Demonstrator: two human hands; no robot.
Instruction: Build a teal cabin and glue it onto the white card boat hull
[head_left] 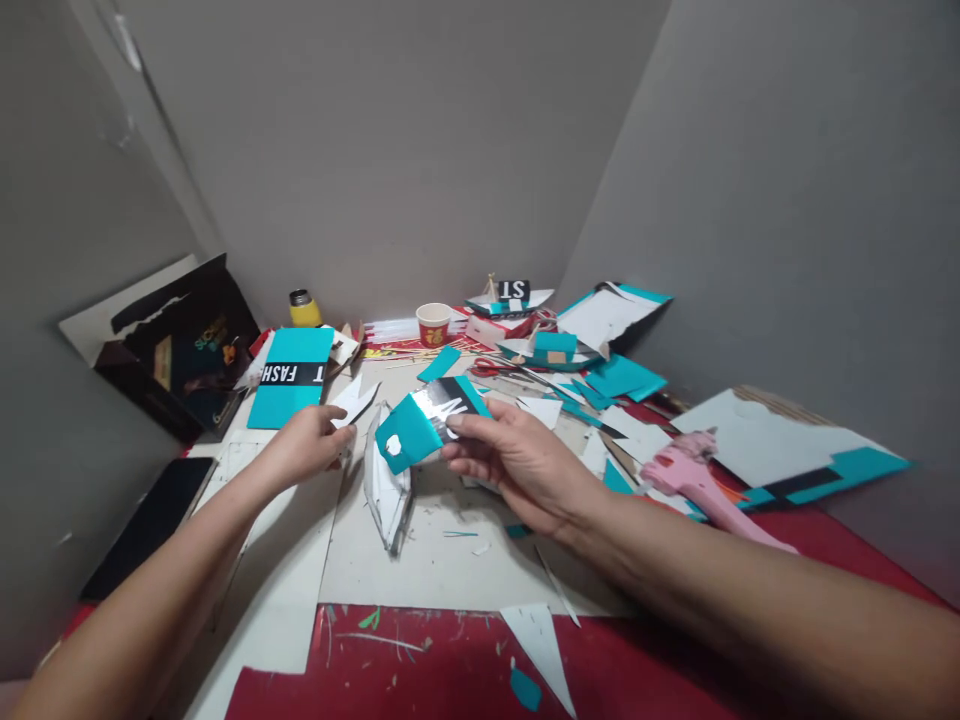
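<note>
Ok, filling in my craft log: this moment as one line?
right hand: holds teal card piece | left hand: on white paper scrap | pink glue gun: lying right

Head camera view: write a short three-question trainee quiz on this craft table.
1. True or false: the right hand holds a teal card piece.
2. Which thing lies to the right of the right hand? A) the pink glue gun B) the yellow bottle C) the paper cup
3. Fill in: the left hand rests at small ______ paper scraps.

Key: 1 true; 2 A; 3 white.
</note>
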